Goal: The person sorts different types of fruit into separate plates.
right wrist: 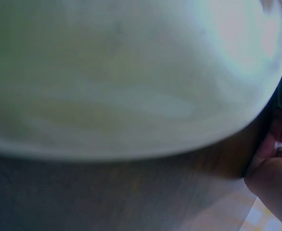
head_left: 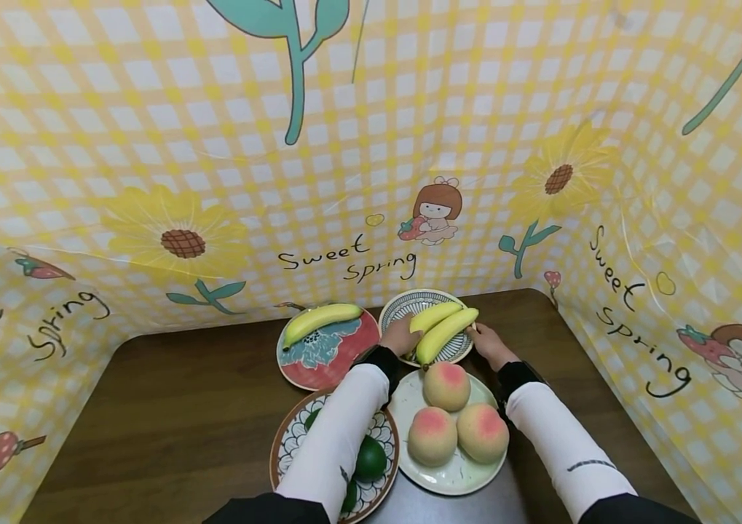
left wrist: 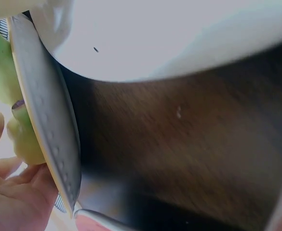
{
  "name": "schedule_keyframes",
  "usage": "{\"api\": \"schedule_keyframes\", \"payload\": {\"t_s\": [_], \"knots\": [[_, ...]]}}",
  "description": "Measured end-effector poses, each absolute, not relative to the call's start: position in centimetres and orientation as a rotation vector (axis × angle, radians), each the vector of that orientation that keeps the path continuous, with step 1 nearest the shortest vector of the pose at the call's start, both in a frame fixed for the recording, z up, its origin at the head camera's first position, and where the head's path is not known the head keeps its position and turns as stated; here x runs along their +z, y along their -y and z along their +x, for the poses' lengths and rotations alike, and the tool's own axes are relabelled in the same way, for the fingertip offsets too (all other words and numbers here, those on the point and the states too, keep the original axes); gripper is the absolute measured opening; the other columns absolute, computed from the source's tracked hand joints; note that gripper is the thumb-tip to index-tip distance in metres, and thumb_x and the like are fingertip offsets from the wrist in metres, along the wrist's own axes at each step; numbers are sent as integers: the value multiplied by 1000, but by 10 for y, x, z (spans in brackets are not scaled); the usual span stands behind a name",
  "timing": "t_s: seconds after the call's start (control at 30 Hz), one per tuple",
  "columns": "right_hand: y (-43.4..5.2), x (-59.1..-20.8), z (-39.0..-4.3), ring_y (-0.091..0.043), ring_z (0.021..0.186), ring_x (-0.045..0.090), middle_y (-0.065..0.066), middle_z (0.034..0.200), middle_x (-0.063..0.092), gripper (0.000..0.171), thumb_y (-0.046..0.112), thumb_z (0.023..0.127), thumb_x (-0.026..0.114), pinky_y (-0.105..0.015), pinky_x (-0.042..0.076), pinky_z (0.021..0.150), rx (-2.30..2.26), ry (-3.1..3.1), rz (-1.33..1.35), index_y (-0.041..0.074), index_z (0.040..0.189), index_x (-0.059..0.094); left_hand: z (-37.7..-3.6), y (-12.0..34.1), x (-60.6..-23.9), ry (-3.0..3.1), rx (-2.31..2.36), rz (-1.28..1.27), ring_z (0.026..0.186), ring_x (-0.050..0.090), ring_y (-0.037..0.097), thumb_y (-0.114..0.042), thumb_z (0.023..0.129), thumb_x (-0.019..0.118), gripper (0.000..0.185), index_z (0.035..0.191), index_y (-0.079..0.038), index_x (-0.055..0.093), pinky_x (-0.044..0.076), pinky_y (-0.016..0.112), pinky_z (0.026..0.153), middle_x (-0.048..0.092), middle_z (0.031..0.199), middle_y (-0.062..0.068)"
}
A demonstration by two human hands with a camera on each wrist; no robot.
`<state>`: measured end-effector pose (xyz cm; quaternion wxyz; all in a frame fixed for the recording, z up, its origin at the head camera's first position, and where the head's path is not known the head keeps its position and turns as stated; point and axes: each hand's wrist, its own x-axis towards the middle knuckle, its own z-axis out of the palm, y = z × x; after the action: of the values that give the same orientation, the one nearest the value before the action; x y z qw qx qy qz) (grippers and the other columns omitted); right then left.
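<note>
Two yellow bananas [head_left: 447, 332] lie side by side on a round plate with a black-and-white pattern [head_left: 402, 306] at the back of the table. My left hand [head_left: 400, 336] is at the plate's left side, its thumb and fingers around the end of the rear banana [left wrist: 26, 139], seen close up in the left wrist view. Over on the right, my right hand [head_left: 491, 348] touches the same plate's rim near the front banana's far end. Its fingers look extended in the right wrist view, though their tips are partly hidden.
A third banana [head_left: 321, 319] rests on a red and blue plate [head_left: 360, 349] to the left. Nearer me, a pale plate [head_left: 449, 480] bears three peaches [head_left: 447, 386]. Partly under my left sleeve, a brown-rimmed plate [head_left: 282, 437] holds green fruit [head_left: 371, 458]. Checked cloth [head_left: 357, 182] surrounds the wooden table [head_left: 167, 415].
</note>
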<state>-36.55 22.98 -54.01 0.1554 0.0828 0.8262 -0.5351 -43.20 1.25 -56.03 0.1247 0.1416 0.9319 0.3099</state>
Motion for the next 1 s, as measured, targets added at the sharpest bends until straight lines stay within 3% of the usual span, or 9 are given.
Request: {"api": "schedule_keyframes", "payload": {"t_s": [0.33, 0.63, 0.8, 1.0], "knots": [[-227, -539, -360, -47, 153, 22, -35, 161, 26, 56, 21, 113, 26, -56, 20, 128, -1521, -2355, 210, -13, 157, 18, -381, 2, -506, -2696, 896, 399, 148, 44, 37, -22, 104, 55, 61, 156, 3, 36, 34, 45, 124, 46, 158, 23], [-229, -537, -363, -46, 154, 22, -34, 162, 24, 57, 21, 112, 25, -54, 20, 128, -1500, -2376, 213, -13, 157, 18, -387, 24, -491, -2820, 1007, 424, 132, 59, 39, -6, 95, 61, 49, 144, 4, 55, 47, 48, 112, 63, 139, 25], [-231, -538, -362, -47, 153, 22, -36, 161, 25, 56, 20, 112, 25, -55, 20, 128, -1493, -2380, 210, -14, 156, 18, -386, 47, -483, -2750, 1192, 359, 126, 60, 41, -5, 99, 60, 48, 146, 3, 53, 48, 52, 106, 63, 136, 28], [-230, -540, -363, -47, 153, 22, -36, 160, 26, 56, 21, 112, 24, -55, 20, 128, -1507, -2374, 197, -13, 156, 19, -384, 80, -469, -2811, 1226, 334, 129, 58, 42, -7, 97, 60, 49, 145, 3, 53, 47, 51, 110, 61, 139, 30]]}}
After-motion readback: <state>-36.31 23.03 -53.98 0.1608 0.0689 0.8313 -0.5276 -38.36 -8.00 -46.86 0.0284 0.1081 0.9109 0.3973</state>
